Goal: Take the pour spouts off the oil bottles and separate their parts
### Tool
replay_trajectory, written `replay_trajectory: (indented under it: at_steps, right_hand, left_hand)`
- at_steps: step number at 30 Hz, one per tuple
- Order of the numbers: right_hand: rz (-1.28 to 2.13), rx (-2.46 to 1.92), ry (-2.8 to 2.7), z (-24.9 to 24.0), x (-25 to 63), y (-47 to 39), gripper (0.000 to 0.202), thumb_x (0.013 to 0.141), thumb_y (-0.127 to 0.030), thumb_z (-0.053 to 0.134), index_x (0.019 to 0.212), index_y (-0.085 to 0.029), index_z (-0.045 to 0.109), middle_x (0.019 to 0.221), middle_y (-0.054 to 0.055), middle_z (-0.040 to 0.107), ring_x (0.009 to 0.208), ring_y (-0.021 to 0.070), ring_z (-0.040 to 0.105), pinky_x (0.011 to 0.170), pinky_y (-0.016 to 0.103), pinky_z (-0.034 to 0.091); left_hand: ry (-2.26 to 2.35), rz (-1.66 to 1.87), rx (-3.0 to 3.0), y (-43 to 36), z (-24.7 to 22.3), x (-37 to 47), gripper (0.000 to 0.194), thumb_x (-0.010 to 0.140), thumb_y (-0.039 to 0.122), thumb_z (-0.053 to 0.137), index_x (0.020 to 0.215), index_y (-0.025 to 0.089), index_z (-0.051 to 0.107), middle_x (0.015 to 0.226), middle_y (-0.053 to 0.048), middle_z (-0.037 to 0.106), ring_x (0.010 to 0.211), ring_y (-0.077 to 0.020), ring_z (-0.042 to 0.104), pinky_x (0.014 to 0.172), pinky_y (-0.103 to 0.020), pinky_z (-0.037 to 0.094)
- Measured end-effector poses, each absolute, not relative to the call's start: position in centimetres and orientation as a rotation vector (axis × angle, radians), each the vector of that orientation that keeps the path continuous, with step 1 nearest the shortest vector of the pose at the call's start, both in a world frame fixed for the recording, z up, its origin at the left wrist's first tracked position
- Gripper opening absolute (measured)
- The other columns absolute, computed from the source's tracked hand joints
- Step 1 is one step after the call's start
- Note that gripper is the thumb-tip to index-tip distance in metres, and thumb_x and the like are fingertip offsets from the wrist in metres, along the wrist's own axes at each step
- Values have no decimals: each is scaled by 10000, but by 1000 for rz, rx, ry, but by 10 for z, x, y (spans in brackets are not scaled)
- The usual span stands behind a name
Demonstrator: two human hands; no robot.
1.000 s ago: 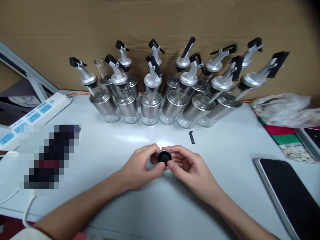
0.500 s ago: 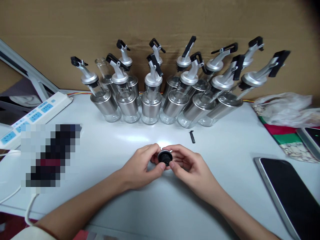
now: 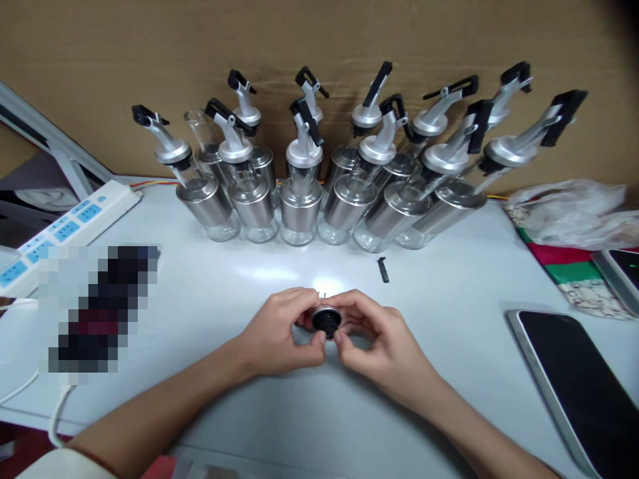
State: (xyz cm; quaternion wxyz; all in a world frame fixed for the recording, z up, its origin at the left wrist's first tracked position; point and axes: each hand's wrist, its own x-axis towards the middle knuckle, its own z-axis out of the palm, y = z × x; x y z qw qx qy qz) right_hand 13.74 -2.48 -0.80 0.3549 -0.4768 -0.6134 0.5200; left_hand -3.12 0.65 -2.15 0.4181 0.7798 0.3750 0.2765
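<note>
Between both hands, low over the table's middle, is a round silver-rimmed spout cap [image 3: 327, 320] with its black underside facing me. My left hand [image 3: 287, 332] pinches it from the left with thumb and fingers. From the right, my right hand [image 3: 382, 332] grips the same cap, thumb at its lower edge. The cap's far side is hidden by the fingers. Beyond the hands, a small black lever piece [image 3: 383, 270] lies on the table [image 3: 239, 419]. Several steel-and-glass bottles [image 3: 301, 211] with silver and black pour spouts stand behind it.
On the left lie a white power strip [image 3: 74, 223] and a pixelated dark object with a white cable [image 3: 57, 409]. To the right are a phone [image 3: 574, 379], a clear plastic bag [image 3: 574, 209] and a patterned cloth [image 3: 579, 273]. Brown cardboard [image 3: 164, 60] stands behind the bottles.
The cap has tilted a little and its black underside points more downward. Both thumbs have shifted to its lower edge. The view has moved slightly.
</note>
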Motion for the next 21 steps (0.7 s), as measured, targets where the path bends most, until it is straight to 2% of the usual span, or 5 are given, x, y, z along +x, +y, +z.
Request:
replay_trajectory:
  at_steps: [6, 15, 18, 21]
  right_hand:
    - [1336, -1252, -1574, -12, 138, -27, 203, 740, -130, 524, 930, -187, 566, 813, 20, 693, 682, 111, 639, 622, 215, 515]
    - [1277, -1280, -1567, -14, 136, -28, 163, 730, -128, 527, 879, -194, 535, 757, -1, 679, 635, 103, 624, 588, 203, 504]
    - [1196, -1285, -1611, -17, 139, -26, 178, 748, -142, 537, 915, -203, 530, 811, 12, 680, 701, 121, 637, 650, 232, 518]
    - [967, -1300, -1668, -19, 143, -23, 193, 764, -169, 563, 950, -215, 547, 879, 35, 673, 787, 150, 633, 711, 276, 518]
  left_hand:
    - [943, 728, 2023, 6, -23, -30, 87, 652, 224, 458, 633, 187, 381, 555, 43, 399, 535, -88, 379, 545, -214, 329]
    - [958, 761, 2162, 7, -27, -31, 83, 688, 224, 463, 642, 184, 408, 550, 45, 454, 537, -90, 406, 625, -242, 373]
    - [1002, 796, 2156, 5, -29, -32, 32, 722, 210, 489, 733, 184, 473, 609, 34, 490, 590, -101, 453, 633, -242, 397]
    - [981, 860, 2083, 4, -32, -33, 178, 785, 233, 528, 955, 181, 516, 761, -1, 550, 677, -110, 512, 658, -239, 440]
